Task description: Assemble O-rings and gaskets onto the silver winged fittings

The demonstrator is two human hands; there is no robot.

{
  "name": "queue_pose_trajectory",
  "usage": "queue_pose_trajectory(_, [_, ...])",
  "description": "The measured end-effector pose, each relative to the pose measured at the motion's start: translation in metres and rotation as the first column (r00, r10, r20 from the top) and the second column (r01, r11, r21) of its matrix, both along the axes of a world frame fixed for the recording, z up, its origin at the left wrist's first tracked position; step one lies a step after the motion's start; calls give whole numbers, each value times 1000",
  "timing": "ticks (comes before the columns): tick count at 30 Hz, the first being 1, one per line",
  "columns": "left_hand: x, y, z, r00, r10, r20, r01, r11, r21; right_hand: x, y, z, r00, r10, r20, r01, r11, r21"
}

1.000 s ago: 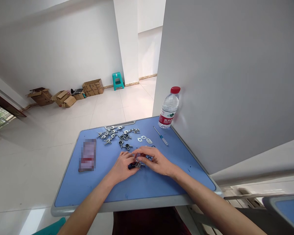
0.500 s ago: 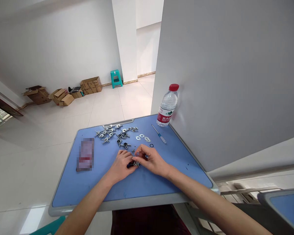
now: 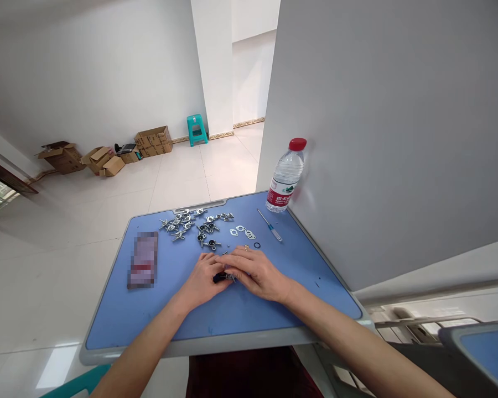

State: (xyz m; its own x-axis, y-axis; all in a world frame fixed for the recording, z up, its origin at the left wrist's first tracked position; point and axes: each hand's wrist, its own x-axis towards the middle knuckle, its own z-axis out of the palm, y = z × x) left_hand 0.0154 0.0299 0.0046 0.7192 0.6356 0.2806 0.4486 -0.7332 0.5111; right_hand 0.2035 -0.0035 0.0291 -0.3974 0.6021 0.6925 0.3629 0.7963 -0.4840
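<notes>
My left hand (image 3: pixel 204 280) is closed around a small metal fitting with a dark part (image 3: pixel 222 277), low over the middle of the blue table. My right hand (image 3: pixel 260 274) reaches across from the other side, its fingers pressed together over the top of the fitting and meeting the left fingertips. Something small and pale shows under the right fingers, mostly hidden. Just beyond the hands lie several metal fittings with black round centres (image 3: pixel 212 244), flat oval metal plates (image 3: pixel 249 234) and a black ring (image 3: pixel 257 245).
A pile of metal brackets (image 3: pixel 178 225) lies at the far left of the table (image 3: pixel 269 323). To the right are a screwdriver (image 3: pixel 269 225) and a water bottle (image 3: pixel 286 179) near the grey wall. A blurred flat object (image 3: pixel 143 260) rests at left. Cardboard boxes (image 3: pixel 153 142) and a green stool (image 3: pixel 196 130) stand on the floor.
My right fingers have come down and stretched out leftward over the fitting, from a raised pinch above it. My left hand keeps its hold in nearly the same place.
</notes>
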Motion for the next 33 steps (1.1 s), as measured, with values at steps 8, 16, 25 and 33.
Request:
queue_pose_trajectory(8, [1,1,0,999,7,-42,-6,1000,23,-5,-2,7,990,81,-113,-95,988,-125])
queue_pose_trajectory(16, [2,1,-1,1000,-10,16,10,1000,9,-6,-1,3,988,67,-138,-81,991,-104])
queue_pose_trajectory(25, [3,0,2,1000,-24,1,24,999,41,-6,-2,6,986,-47,-162,32,995,-96])
queue_pose_trajectory(33, [4,-1,3,999,-30,22,29,999,46,-9,-2,1,984,-131,-123,118,987,-107])
